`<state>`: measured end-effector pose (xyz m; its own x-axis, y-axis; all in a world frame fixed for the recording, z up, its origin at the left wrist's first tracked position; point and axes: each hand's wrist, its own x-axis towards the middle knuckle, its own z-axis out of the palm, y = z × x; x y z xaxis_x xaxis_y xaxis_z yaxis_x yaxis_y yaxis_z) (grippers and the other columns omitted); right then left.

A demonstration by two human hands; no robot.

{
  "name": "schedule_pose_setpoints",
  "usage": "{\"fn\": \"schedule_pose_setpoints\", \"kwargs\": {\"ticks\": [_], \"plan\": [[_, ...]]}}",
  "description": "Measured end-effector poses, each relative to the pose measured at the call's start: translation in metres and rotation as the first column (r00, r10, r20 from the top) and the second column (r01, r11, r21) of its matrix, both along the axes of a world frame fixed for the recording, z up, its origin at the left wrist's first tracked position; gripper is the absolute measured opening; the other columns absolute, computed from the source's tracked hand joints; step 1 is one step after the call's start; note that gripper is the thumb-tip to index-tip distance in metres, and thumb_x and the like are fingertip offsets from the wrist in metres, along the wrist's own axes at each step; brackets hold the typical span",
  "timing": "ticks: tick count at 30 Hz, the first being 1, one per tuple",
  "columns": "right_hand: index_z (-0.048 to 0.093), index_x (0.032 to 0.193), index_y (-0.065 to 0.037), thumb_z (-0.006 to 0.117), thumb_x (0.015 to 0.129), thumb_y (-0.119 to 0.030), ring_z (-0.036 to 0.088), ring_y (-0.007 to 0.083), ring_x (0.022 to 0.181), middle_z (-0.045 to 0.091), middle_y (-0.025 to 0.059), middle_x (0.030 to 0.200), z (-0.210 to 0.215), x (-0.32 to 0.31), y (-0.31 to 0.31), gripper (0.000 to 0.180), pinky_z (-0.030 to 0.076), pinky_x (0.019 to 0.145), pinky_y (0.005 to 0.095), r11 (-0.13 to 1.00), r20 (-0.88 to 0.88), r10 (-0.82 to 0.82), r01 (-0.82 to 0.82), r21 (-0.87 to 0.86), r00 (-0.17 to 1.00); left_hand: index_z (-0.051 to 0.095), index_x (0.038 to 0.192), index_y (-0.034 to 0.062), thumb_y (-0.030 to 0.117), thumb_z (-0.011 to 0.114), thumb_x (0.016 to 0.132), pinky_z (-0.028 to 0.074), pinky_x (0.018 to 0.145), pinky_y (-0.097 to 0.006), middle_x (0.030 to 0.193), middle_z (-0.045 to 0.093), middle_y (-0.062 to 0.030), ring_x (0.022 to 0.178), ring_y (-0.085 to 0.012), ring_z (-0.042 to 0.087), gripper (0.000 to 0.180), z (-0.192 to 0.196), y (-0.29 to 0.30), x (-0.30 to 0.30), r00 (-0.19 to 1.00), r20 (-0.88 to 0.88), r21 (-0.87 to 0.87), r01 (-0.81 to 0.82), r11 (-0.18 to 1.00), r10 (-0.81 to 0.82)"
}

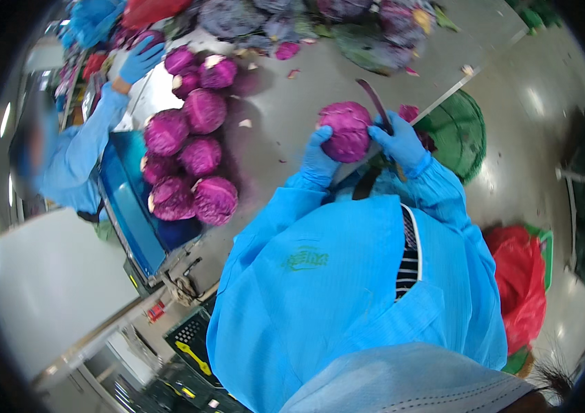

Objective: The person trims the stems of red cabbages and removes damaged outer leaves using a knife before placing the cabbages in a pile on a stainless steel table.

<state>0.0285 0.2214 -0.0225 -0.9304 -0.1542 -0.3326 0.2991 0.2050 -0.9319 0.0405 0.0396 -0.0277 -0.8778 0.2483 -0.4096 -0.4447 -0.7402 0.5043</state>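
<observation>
A trimmed purple cabbage (345,131) is held up near my body, over the edge of the metal table. My left hand (319,160), in a blue glove, is closed around its left side. In my right hand (403,145), also gloved, is a knife (373,98) with a dark, slightly curved blade pointing up and away. The right fingers also touch the cabbage's right side. Dark purple leaf pieces (409,113) show just beyond my right hand. To the left, several peeled purple cabbages (205,111) sit grouped on the table.
Untrimmed cabbages with outer leaves (368,49) lie at the table's far side. A green mesh basket (459,134) stands off the right edge. At the left, a co-worker's gloved hand (142,63) touches a cabbage beside a blue chute (130,199). A red bag (516,282) is at right.
</observation>
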Motion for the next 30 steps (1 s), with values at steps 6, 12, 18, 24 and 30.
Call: {"fn": "schedule_pose_setpoints", "kwargs": {"ticks": [6,12,18,24,30], "plan": [[0.056,0.095,-0.003,0.056,0.081,-0.014,0.058,0.0181,0.067,0.061,0.0101,0.076,-0.022,0.0,-0.003,0.018,0.046,0.061,0.0317,0.962,-0.335,0.024,0.07,0.265,0.942,0.039,0.125,0.0021,0.029,0.065,0.065,0.04,0.096,-0.039,0.118,0.05,-0.0144,0.107,-0.0278,0.051,0.07,0.013,0.003,-0.003,0.995,-0.098,-0.091,0.019,0.996,-0.028],[0.055,0.089,-0.002,0.052,0.082,-0.011,0.059,0.0218,0.064,0.059,0.0141,0.071,-0.021,-0.012,0.001,0.011,0.046,0.059,0.0324,0.954,-0.296,-0.06,0.142,0.263,0.953,0.041,0.125,0.0068,0.03,0.066,0.067,0.04,0.095,-0.043,0.118,0.05,-0.012,0.11,-0.0282,0.048,0.067,-0.004,-0.009,-0.006,0.993,-0.005,0.065,-0.115,0.991,0.115],[0.058,0.097,-0.004,0.053,0.082,-0.015,0.06,0.0306,0.071,0.06,0.017,0.078,-0.05,-0.03,0.038,0.02,0.048,0.065,0.038,0.799,-0.439,-0.078,0.319,0.51,0.895,0.042,0.124,0.007,0.029,0.067,0.069,0.039,0.096,-0.04,0.121,0.048,-0.0106,0.111,-0.027,0.048,0.064,-0.004,-0.062,-0.023,0.976,-0.131,-0.025,-0.18,0.983,0.175],[0.051,0.113,-0.001,0.059,0.081,-0.015,0.057,0.025,0.093,0.056,0.0155,0.105,-0.032,-0.043,0.007,0.035,0.046,0.079,0.0325,0.834,-0.549,-0.024,0.32,0.449,0.835,0.036,0.13,0.0023,0.028,0.08,0.06,0.036,0.097,-0.035,0.128,0.042,-0.0154,0.116,-0.0246,0.044,0.086,0.0,-0.085,-0.041,0.918,-0.344,-0.838,-0.205,0.506,-0.198],[0.054,0.11,-0.002,0.06,0.083,-0.011,0.058,0.0171,0.093,0.059,0.0094,0.102,-0.065,-0.045,-0.025,0.029,0.045,0.081,0.0275,0.934,-0.426,-0.053,0.195,0.298,0.903,0.039,0.131,0.0038,0.029,0.081,0.061,0.037,0.095,-0.036,0.131,0.042,-0.0111,0.117,-0.0239,0.044,0.086,0.046,-0.131,-0.094,0.819,-0.523,-0.801,-0.378,0.465,-0.237]]}}
